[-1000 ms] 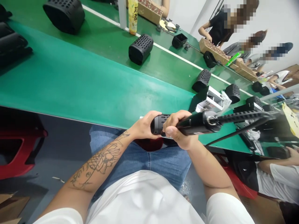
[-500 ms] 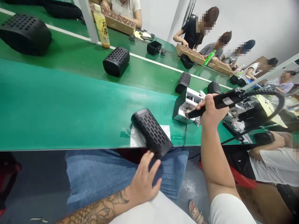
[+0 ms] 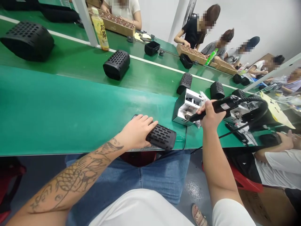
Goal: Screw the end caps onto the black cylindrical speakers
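Holding black housing [image 3: 163, 137], left hand [image 3: 138, 131]; green worktop [image 3: 68, 116], white wall [image 3: 157, 17] beyond

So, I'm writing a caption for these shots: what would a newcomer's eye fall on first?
Probably the left hand, over a perforated black case at the green bench's near edge, and the right hand, gripping a corded black tool at the front of a silver-fronted box. Farther back, a yellow bottle stands out beside a white post.
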A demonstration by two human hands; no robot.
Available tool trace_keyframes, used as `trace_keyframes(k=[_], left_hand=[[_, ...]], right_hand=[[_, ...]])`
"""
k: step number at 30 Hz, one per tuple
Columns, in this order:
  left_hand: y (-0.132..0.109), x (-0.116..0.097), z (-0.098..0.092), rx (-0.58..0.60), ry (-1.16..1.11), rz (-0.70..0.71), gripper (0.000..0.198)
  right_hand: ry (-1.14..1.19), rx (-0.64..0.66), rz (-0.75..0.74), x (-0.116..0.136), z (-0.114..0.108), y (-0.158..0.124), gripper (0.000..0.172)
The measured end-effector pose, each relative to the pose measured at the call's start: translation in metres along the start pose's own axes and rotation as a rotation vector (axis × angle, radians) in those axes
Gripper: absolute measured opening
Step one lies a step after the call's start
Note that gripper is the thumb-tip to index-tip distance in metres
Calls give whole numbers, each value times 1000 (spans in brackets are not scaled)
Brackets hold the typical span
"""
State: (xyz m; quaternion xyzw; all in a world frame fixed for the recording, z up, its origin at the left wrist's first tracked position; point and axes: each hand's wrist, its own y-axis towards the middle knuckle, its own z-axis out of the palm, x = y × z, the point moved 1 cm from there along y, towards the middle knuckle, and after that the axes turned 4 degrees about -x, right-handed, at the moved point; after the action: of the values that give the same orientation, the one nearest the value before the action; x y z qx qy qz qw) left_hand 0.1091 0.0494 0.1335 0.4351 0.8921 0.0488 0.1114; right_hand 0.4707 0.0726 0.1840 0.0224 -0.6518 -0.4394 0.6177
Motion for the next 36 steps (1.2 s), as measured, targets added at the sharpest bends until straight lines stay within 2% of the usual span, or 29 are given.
trace_keyframes(k=[3,6,9,13,17,26,36], left_hand=[[-4,-8,5,-20,70,-111,108],[-10,-17,13,-55,57,-155,110],[-11,-18,15,-58,36,-172,112],[-9,-17,12,-25,36,-193,111],[-9,-20,9,-5,54,-192,112],[-8,-24,5,50,67,-203,111],[-7,-24,6,35,31,-204,110]], right_hand=[[124,57,7,42,-1,-20,60],[213,191,44,83,1,-47,53],[273,333,90,105,11,-73,50],[303,375,137,100,28,-91,49],[303,396,168,85,36,-94,50],[260,500,184,84,37,-98,54],[253,586,227,76,35,-96,54]])
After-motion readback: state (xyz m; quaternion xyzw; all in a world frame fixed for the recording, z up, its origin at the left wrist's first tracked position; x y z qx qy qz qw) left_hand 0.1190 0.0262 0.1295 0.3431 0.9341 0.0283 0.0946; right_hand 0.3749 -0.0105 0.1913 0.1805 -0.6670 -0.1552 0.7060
